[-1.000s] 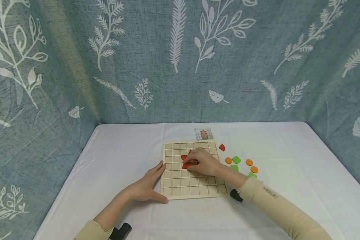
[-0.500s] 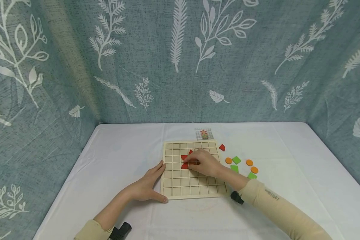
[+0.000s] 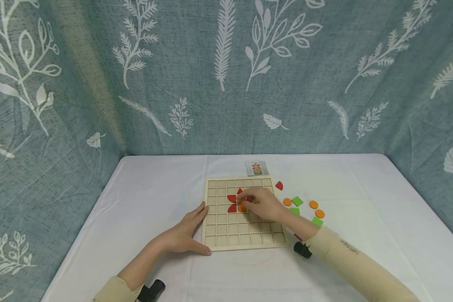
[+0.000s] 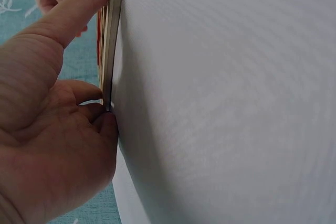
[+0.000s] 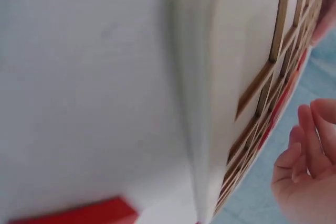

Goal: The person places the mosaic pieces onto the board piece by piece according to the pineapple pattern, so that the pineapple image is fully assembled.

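Note:
A wooden grid board (image 3: 226, 235) lies on the table with several red pieces (image 3: 232, 208) and an orange disc (image 3: 242, 208) in its cells. My left hand (image 3: 188, 230) holds the board's near left corner, thumb at the front edge and fingers at the left edge; in the left wrist view the fingertips bend against the rim. Over the middle of the board is my right hand (image 3: 264, 204), thumb and index finger loosely bent and slightly apart beside the orange disc. No piece shows between its fingers in the right wrist view. The right hand partly hides a red piece (image 3: 250, 198).
A small pattern card (image 3: 256, 168) lies behind the board. To the right are loose orange discs (image 3: 319, 214), green squares (image 3: 297, 201) and a red quarter-round piece (image 3: 279, 185). Another red piece (image 5: 79, 212) lies near the board's right side. A patterned curtain (image 3: 211, 126) stands behind the table.
My right hand has shifted a little right and away from me, and the orange disc that it covered now shows in the grid. The left hand has stayed put.

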The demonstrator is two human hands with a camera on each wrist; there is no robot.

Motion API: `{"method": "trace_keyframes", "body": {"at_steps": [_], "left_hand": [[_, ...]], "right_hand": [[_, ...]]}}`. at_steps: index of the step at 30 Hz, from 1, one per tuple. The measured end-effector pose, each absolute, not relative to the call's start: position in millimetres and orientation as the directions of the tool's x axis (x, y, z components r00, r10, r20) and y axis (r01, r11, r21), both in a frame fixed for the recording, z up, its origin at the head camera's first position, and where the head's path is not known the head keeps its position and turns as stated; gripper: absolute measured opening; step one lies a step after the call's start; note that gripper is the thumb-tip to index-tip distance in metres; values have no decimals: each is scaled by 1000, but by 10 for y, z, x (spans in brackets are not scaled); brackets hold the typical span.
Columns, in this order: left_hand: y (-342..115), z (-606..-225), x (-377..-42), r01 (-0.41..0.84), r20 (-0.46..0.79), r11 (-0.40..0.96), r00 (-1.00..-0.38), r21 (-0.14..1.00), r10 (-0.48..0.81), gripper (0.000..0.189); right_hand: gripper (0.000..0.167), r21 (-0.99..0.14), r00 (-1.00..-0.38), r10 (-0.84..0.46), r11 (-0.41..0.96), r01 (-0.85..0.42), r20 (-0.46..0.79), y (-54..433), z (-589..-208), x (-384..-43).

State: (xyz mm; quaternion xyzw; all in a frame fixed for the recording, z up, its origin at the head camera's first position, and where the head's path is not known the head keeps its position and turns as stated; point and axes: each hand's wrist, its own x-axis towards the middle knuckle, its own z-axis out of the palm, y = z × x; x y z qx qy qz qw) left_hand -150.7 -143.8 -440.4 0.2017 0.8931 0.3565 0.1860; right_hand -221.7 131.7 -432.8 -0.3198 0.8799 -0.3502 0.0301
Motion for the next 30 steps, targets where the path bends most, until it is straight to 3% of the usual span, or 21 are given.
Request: {"method": "trace_keyframes", "body": {"at_steps": [7, 16, 30], "left_hand": [[-1434, -4419, -1514, 229, -187, 671, -853, 705, 488, 119], [-1434, -4409, -1518, 221, -190, 674, -856, 705, 481, 120], [-1430, -4391, -1514, 224, -185, 663, -854, 714, 487, 119]], "right_hand": [[19, -767, -895, -441, 551, -329, 67, 1606, -4322, -2174], [19, -776, -927, -372, 569, -273, 53, 1967, -4387, -2127], [31, -844, -976, -182, 536, 2, -118, 2480, -4373, -2118]]}}
